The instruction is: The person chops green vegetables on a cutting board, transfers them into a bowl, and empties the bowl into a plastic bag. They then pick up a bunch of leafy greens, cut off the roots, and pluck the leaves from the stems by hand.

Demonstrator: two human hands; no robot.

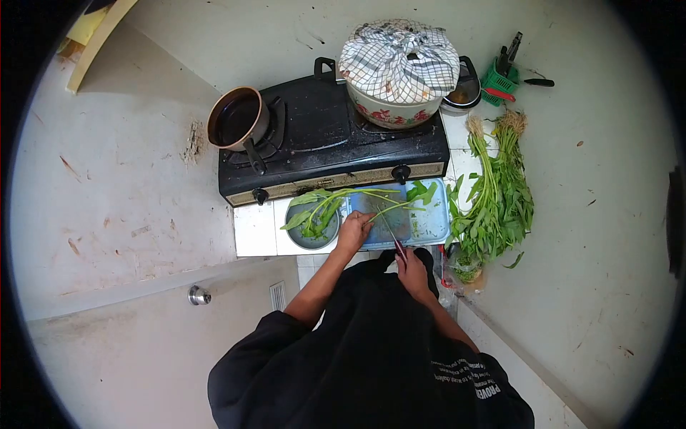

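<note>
My left hand is closed on stems of leafy greens over the left part of a blue tray. In my right hand is a knife, its handle gripped and its thin blade pointing up and left across the stems. A grey bowl stands left of the tray, with long leafy stems lying over its rim and reaching toward the tray. Some cut leaves rest at the tray's back edge, and small green bits are scattered on its right side.
Behind the tray is a black two-burner stove with a saucepan and a cloth-covered flowered pot. Bundles of rooted greens lie at the right. A green basket holds utensils at the back right, beside a small pan.
</note>
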